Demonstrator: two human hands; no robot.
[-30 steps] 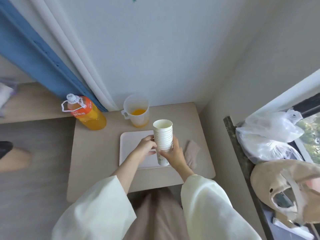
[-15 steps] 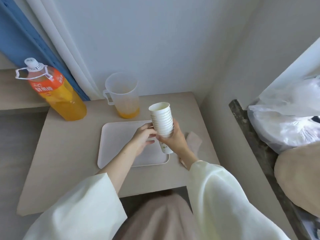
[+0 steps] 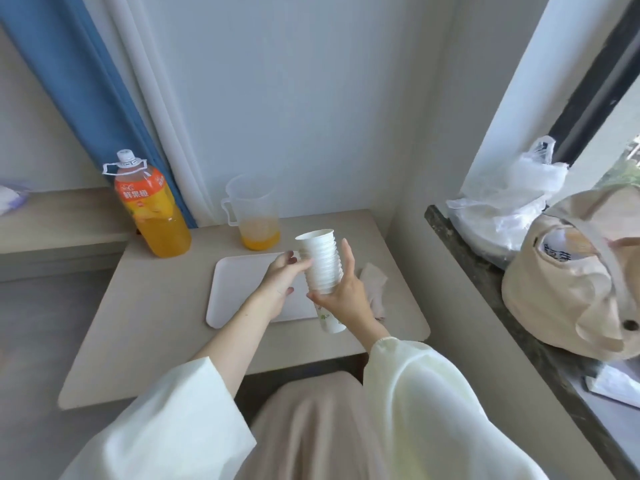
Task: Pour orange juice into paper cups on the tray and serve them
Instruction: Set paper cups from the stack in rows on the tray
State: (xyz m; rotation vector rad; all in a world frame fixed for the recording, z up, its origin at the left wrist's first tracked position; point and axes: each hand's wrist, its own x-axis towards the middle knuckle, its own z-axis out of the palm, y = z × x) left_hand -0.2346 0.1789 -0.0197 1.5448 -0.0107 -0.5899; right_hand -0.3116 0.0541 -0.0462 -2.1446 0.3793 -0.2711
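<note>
Paper cups (image 3: 320, 261) form one nested stack, held in the air above the right part of the tray (image 3: 239, 289) and clear of the desk (image 3: 156, 323). The stack is tilted: its open mouth points up and to the left, and its base points down and to the right. The lowest cup carries a green print and sticks out below the palm.

Right grip (image 3: 346, 292): the fingers are curled round the lower half of the stack from the right side. One finger runs up along the rims and the thumb closes in from below.

Left grip (image 3: 280, 282): the thumb and fingertips are pinched on the left side of the stack, at the upper rims. Both forearms come out of wide, pale sleeves.

The tray is white, lies flat on the desk and carries nothing. Behind it stands a clear jug (image 3: 256, 216) with a handle on its left and a low level of orange juice. A juice bottle (image 3: 152, 209) with an orange label and a white cap stands upright at the rear left corner of the desk, well apart from the jug. A crumpled beige cloth (image 3: 374, 282) lies on the desk just right of the tray.

On the dark ledge (image 3: 485, 289) at the right sit a white plastic bag (image 3: 502, 216) and a beige fabric bag (image 3: 571, 278), touching each other. A blue curtain (image 3: 86, 98) hangs behind the bottle.
</note>
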